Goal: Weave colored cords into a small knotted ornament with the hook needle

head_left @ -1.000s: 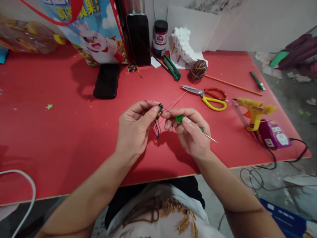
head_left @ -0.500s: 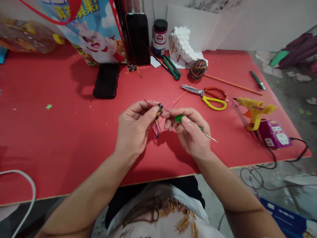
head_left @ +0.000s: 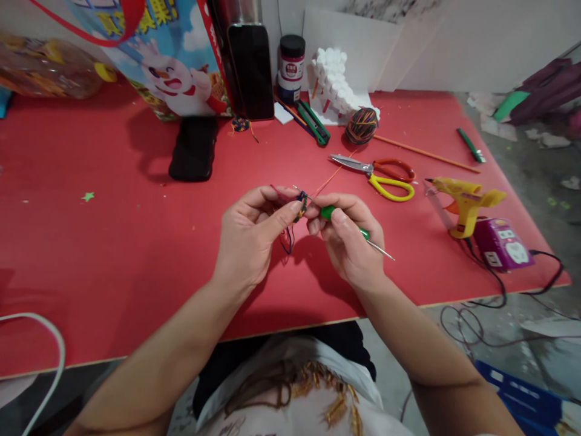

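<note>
My left hand (head_left: 249, 236) pinches a small dark multicoloured crochet piece (head_left: 301, 209) between thumb and fingers, and loose yarn ends dangle under it. In my right hand (head_left: 354, 236) is a crochet hook (head_left: 327, 212) with a green handle; its thin metal tip reaches the crochet piece and a metal shaft sticks out at the other end. An orange-pink yarn strand runs from the hands up toward the multicoloured yarn ball (head_left: 362, 126). Both hands are close together above the red table (head_left: 136, 266).
Scissors (head_left: 372, 172) lie beyond my right hand. A yellow glue gun (head_left: 467, 203) and a purple box (head_left: 503, 243) with cables are at the right. Behind are a black phone (head_left: 194, 148), green cutter (head_left: 314, 123), jar (head_left: 291, 68) and printed bag (head_left: 177, 66).
My left hand has shifted slightly right with the crochet piece, nearer my right hand. The hook's tip now shows past the piece's upper edge.
</note>
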Demonstrator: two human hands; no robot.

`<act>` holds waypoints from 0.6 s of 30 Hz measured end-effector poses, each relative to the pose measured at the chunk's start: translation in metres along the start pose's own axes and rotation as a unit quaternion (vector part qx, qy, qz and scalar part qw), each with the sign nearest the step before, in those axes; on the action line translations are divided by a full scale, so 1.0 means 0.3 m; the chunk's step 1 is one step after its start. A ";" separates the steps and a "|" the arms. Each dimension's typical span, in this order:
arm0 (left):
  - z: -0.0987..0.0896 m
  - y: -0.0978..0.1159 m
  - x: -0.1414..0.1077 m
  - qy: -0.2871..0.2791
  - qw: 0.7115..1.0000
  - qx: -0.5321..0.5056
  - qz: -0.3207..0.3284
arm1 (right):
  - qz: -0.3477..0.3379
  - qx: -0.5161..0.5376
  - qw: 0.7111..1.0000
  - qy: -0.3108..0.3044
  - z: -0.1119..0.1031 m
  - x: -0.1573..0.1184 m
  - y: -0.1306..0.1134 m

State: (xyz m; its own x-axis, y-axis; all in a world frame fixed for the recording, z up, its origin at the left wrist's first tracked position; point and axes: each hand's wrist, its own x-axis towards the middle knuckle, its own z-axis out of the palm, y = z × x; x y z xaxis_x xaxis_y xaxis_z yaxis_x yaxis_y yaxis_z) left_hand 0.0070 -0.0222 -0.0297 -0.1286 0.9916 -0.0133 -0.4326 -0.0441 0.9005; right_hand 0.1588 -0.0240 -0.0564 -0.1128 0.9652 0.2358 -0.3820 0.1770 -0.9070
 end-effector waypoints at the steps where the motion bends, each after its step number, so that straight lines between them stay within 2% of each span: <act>1: -0.001 -0.002 -0.001 -0.009 1.000 -0.001 0.001 | -0.004 0.003 1.000 0.002 -0.001 0.000 0.003; 5: -0.003 -0.006 -0.004 -0.023 1.000 -0.002 -0.006 | -0.025 -0.021 0.999 0.008 -0.003 -0.002 0.011; 11: -0.005 -0.001 -0.001 -0.029 1.000 0.007 0.005 | -0.061 -0.143 0.988 -0.015 -0.010 -0.013 -0.004; 16: -0.023 -0.005 0.011 -0.037 0.999 0.034 0.017 | -0.112 -0.172 0.978 -0.017 -0.012 -0.010 -0.005; 18: -0.029 -0.008 0.013 -0.036 0.998 0.045 0.024 | -0.113 -0.183 0.977 -0.015 -0.012 -0.007 -0.002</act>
State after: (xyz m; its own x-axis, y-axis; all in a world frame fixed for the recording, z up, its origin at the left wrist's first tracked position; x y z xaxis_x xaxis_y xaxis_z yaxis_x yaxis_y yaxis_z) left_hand -0.0002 -0.0192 -0.0358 -0.0817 0.9949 0.0587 -0.3460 -0.0836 0.9345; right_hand 0.1626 -0.0255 -0.0575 -0.0918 0.8890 0.4486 -0.0476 0.4460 -0.8938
